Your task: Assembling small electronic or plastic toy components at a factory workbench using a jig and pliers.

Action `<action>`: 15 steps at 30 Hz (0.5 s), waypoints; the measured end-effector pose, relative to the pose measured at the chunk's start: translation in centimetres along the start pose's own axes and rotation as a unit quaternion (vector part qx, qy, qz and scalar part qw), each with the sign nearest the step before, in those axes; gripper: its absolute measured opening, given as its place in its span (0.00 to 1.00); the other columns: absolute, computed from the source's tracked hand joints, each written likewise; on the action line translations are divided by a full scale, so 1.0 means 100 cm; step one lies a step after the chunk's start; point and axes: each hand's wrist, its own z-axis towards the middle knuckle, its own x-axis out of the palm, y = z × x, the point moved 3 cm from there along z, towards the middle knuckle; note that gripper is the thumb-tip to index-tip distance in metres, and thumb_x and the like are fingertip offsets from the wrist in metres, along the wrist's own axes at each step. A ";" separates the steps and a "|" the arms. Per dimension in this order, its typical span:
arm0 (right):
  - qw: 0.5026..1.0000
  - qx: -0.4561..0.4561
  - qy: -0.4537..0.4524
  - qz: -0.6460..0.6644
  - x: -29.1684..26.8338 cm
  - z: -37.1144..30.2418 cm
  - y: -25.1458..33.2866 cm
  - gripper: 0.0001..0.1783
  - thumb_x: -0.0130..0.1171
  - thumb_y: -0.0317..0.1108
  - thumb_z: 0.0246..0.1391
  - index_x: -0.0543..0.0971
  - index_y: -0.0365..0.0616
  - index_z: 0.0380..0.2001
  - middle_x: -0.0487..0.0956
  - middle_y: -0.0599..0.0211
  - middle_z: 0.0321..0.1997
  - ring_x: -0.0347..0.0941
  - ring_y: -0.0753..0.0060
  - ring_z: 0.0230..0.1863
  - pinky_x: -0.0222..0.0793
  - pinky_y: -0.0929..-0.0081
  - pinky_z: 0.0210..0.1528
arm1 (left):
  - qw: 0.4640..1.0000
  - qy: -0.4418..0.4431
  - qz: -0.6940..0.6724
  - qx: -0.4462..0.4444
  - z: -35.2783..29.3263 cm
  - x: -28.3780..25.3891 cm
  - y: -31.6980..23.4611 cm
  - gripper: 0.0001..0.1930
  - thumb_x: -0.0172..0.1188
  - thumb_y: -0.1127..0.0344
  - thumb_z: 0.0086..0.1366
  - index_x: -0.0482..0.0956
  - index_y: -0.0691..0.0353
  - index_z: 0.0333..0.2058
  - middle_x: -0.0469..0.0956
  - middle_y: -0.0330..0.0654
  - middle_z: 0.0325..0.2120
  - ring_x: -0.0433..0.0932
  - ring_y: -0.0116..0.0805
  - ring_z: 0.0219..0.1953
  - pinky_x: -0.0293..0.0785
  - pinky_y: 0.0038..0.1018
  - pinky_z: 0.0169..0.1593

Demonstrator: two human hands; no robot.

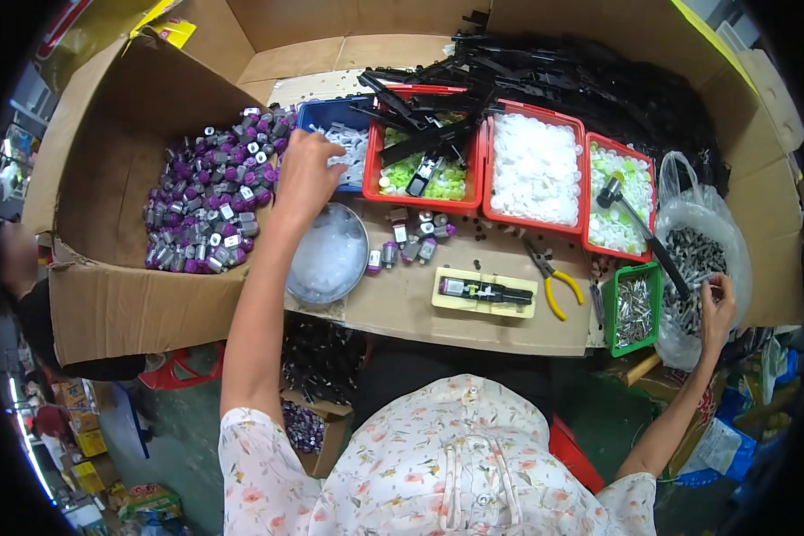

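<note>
My left hand (309, 170) is over the left edge of a blue tray (355, 189) of small pale grey plastic parts. Its fingers are bent together, and what they hold, if anything, I cannot make out. Far to the right, my right hand (717, 308) pinches at the rim of a clear plastic bag (737, 241) full of small dark grey parts. Whatever lies between those fingertips is too small to name. In front of me a cream fixture block (439, 302) carries a black assembly (487, 292) with a small motor at its left end.
Purple-and-silver motors (210, 192) fill a cardboard box at left. Nearby are a round dish (329, 295), red trays (489, 213), yellow-handled pliers (554, 295), a hammer (643, 228) and a green tray (655, 295) of metal pins. Black plastic strips (581, 89) are piled behind.
</note>
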 end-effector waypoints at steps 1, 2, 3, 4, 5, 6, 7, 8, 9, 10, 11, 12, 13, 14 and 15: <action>1.000 -0.001 0.001 0.001 -0.001 0.000 0.003 0.07 0.59 0.27 0.56 0.75 0.36 0.38 0.74 0.69 0.30 0.70 0.78 0.32 0.66 0.76 0.37 | 0.999 0.031 0.021 0.007 0.006 0.005 0.000 0.10 0.70 0.72 0.46 0.87 0.60 0.31 0.81 0.47 0.33 0.74 0.48 0.44 0.72 0.39 0.49; 1.000 -0.006 -0.004 -0.010 -0.002 -0.001 0.008 0.07 0.59 0.26 0.56 0.75 0.36 0.37 0.75 0.69 0.31 0.70 0.78 0.32 0.67 0.77 0.37 | 0.997 0.064 0.039 0.013 0.011 0.011 0.001 0.12 0.71 0.70 0.44 0.87 0.60 0.32 0.81 0.47 0.32 0.74 0.48 0.44 0.73 0.39 0.50; 1.000 -0.012 -0.010 -0.020 -0.002 -0.003 0.011 0.07 0.59 0.26 0.56 0.75 0.36 0.37 0.75 0.69 0.31 0.71 0.78 0.33 0.67 0.77 0.38 | 0.997 0.064 0.040 0.012 0.015 0.015 0.004 0.12 0.71 0.70 0.44 0.87 0.60 0.32 0.81 0.47 0.32 0.74 0.48 0.44 0.73 0.39 0.50; 1.000 -0.013 -0.008 -0.018 -0.001 -0.003 0.012 0.07 0.59 0.26 0.56 0.75 0.36 0.37 0.75 0.69 0.31 0.71 0.78 0.33 0.67 0.77 0.38 | 0.997 0.072 0.039 0.005 0.018 0.018 0.009 0.12 0.72 0.69 0.45 0.87 0.60 0.32 0.82 0.47 0.31 0.75 0.48 0.43 0.74 0.39 0.49; 1.000 -0.022 -0.008 -0.011 -0.001 -0.005 0.013 0.07 0.59 0.26 0.56 0.75 0.36 0.37 0.75 0.69 0.31 0.71 0.78 0.33 0.67 0.77 0.38 | 0.996 0.081 0.036 0.001 0.023 0.021 0.011 0.13 0.72 0.69 0.45 0.87 0.61 0.33 0.82 0.48 0.30 0.75 0.48 0.42 0.74 0.38 0.49; 0.999 -0.031 -0.008 -0.004 -0.002 -0.007 0.012 0.07 0.59 0.25 0.55 0.75 0.36 0.37 0.75 0.68 0.31 0.71 0.78 0.33 0.68 0.78 0.39 | 0.995 0.096 0.013 -0.012 0.027 0.020 0.013 0.13 0.71 0.69 0.46 0.87 0.61 0.33 0.82 0.48 0.28 0.75 0.49 0.40 0.74 0.38 0.48; 1.000 -0.030 -0.008 -0.004 -0.002 -0.007 0.011 0.07 0.59 0.25 0.55 0.75 0.36 0.37 0.75 0.68 0.31 0.71 0.78 0.33 0.68 0.78 0.39 | 0.995 0.097 0.013 -0.011 0.031 0.021 0.016 0.13 0.71 0.69 0.46 0.87 0.61 0.33 0.82 0.48 0.28 0.75 0.49 0.40 0.74 0.38 0.48; 0.999 -0.045 -0.003 -0.007 -0.001 -0.008 0.010 0.07 0.59 0.26 0.56 0.76 0.36 0.38 0.76 0.69 0.32 0.71 0.79 0.33 0.68 0.78 0.38 | 0.990 0.129 -0.032 -0.052 0.034 0.023 0.022 0.12 0.71 0.69 0.46 0.87 0.61 0.33 0.82 0.48 0.28 0.75 0.48 0.40 0.74 0.38 0.48; 0.998 -0.060 0.002 -0.010 0.000 -0.008 0.010 0.08 0.60 0.27 0.56 0.76 0.36 0.38 0.76 0.70 0.33 0.72 0.80 0.34 0.68 0.78 0.38 | 0.980 0.161 -0.077 -0.094 0.036 0.025 0.028 0.12 0.71 0.70 0.46 0.87 0.62 0.33 0.82 0.48 0.29 0.75 0.48 0.39 0.74 0.38 0.47; 0.998 -0.060 0.003 -0.008 0.000 -0.009 0.013 0.08 0.60 0.27 0.56 0.76 0.36 0.38 0.76 0.70 0.33 0.72 0.80 0.34 0.68 0.78 0.38 | 0.980 0.160 -0.076 -0.094 0.035 0.027 0.034 0.12 0.71 0.70 0.46 0.87 0.62 0.33 0.82 0.48 0.29 0.75 0.48 0.39 0.74 0.38 0.47; 0.999 -0.045 0.006 -0.012 -0.001 -0.010 0.018 0.08 0.59 0.27 0.56 0.76 0.36 0.38 0.76 0.70 0.32 0.72 0.80 0.34 0.68 0.78 0.38 | 0.984 0.149 -0.060 -0.072 0.036 0.027 0.036 0.12 0.70 0.69 0.47 0.87 0.62 0.34 0.83 0.49 0.31 0.76 0.47 0.39 0.74 0.37 0.47; 0.999 -0.031 0.009 -0.016 -0.001 -0.011 0.023 0.08 0.59 0.27 0.56 0.76 0.36 0.38 0.76 0.70 0.32 0.72 0.79 0.34 0.68 0.78 0.39 | 0.988 0.138 -0.045 -0.049 0.036 0.027 0.037 0.12 0.70 0.69 0.49 0.87 0.62 0.35 0.83 0.49 0.32 0.78 0.45 0.38 0.73 0.36 0.46; 0.999 -0.031 0.009 -0.015 0.000 -0.010 0.026 0.08 0.59 0.27 0.56 0.76 0.36 0.38 0.76 0.70 0.32 0.72 0.79 0.34 0.68 0.78 0.39 | 0.988 0.138 -0.045 -0.049 0.034 0.028 0.039 0.12 0.70 0.69 0.49 0.87 0.62 0.35 0.83 0.49 0.32 0.78 0.45 0.38 0.73 0.36 0.46; 0.999 -0.040 0.009 -0.016 0.000 -0.010 0.028 0.08 0.59 0.27 0.56 0.76 0.36 0.38 0.76 0.70 0.32 0.72 0.79 0.34 0.68 0.78 0.39 | 0.993 0.112 -0.015 -0.019 0.031 0.022 0.029 0.12 0.70 0.68 0.49 0.87 0.62 0.35 0.83 0.49 0.33 0.79 0.46 0.37 0.75 0.36 0.45; 0.999 -0.050 0.010 -0.018 0.000 -0.010 0.031 0.08 0.59 0.26 0.56 0.76 0.36 0.38 0.76 0.69 0.32 0.72 0.79 0.34 0.68 0.78 0.39 | 0.996 0.085 0.014 0.012 0.030 0.018 0.022 0.12 0.70 0.68 0.49 0.86 0.63 0.35 0.84 0.50 0.33 0.81 0.47 0.36 0.76 0.36 0.43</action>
